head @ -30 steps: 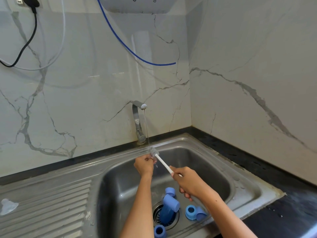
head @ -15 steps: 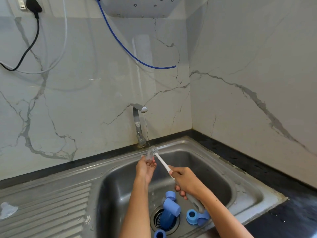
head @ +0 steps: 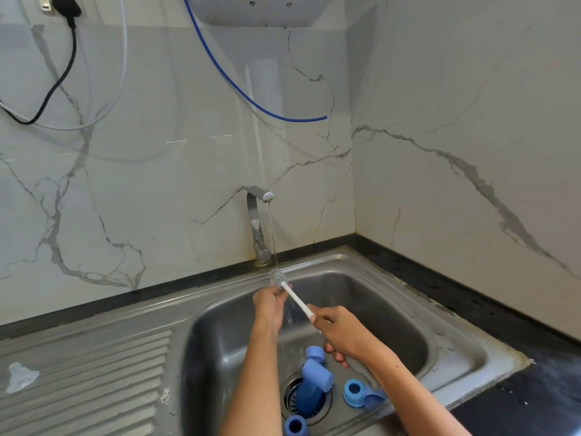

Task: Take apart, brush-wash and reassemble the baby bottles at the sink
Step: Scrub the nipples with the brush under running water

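My right hand point(head: 341, 333) grips the white handle of a small bottle brush point(head: 294, 296), whose grey bristle head sits under the thin water stream from the tap point(head: 256, 221). My left hand point(head: 270, 305) is curled just below the bristles, holding a small clear part that I cannot make out. Blue bottle pieces lie in the steel sink point(head: 393, 309): a blue bottle point(head: 309, 391) over the drain, a cap point(head: 315, 354) behind it, a screw ring point(head: 354, 393) to the right and another ring point(head: 295, 425) at the front.
A clear teat point(head: 20, 376) lies on the ribbed draining board at the left. Dark countertop point(head: 518, 401) runs along the right. Marble walls close the corner; a blue hose point(head: 239, 89) and cables hang above.
Both hands rose slightly and shifted, the brush head staying under the stream. My left hand dipped lower, then came back up to the bristles.
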The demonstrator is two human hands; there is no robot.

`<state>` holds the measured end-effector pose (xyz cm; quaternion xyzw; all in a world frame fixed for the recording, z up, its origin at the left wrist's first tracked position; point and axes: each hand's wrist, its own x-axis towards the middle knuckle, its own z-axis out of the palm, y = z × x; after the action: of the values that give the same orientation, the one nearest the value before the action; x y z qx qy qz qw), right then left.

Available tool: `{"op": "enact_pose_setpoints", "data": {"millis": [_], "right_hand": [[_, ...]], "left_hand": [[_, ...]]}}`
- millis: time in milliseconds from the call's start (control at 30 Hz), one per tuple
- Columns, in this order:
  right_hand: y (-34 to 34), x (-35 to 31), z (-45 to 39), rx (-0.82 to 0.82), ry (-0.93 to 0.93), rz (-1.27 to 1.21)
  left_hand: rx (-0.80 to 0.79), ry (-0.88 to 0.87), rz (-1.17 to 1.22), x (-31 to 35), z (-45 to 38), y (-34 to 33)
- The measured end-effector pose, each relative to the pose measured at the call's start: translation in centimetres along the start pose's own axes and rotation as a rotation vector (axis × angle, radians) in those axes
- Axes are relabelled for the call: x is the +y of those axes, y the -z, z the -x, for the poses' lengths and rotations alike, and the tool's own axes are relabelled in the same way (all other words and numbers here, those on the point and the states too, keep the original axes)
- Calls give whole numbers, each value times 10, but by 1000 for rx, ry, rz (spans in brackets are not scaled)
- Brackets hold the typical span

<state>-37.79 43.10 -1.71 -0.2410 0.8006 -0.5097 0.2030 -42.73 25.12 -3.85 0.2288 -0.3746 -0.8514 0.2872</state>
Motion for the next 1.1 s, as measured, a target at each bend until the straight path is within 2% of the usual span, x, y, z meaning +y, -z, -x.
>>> {"op": "enact_pose_setpoints", "data": {"millis": [133, 267, 333, 467, 633, 833, 1000, 1100], "right_hand": [[2, 0, -3, 27, -2, 30], [7, 0, 5, -23, 0, 16], [10, 1, 9, -35, 12, 13], [14, 4, 11, -6, 24, 56], [3, -3, 3, 75, 84, 162], [6, -2, 13, 39, 71, 159], [6, 4, 16, 21, 45, 123], [4, 4, 14, 46, 54, 152]], "left_hand": [[-70, -18, -132, -8, 1, -1], [51, -51, -51, 0, -4, 1], [107, -82, -84, 0, -10, 4], [79, -234, -411, -8, -7, 1], [-18, -315, -761, -19, 6, -7], [162, -376, -738, -11, 2, 0], [233, -349, -645, -8, -3, 3], [201, -352, -678, -10, -2, 2]]}}
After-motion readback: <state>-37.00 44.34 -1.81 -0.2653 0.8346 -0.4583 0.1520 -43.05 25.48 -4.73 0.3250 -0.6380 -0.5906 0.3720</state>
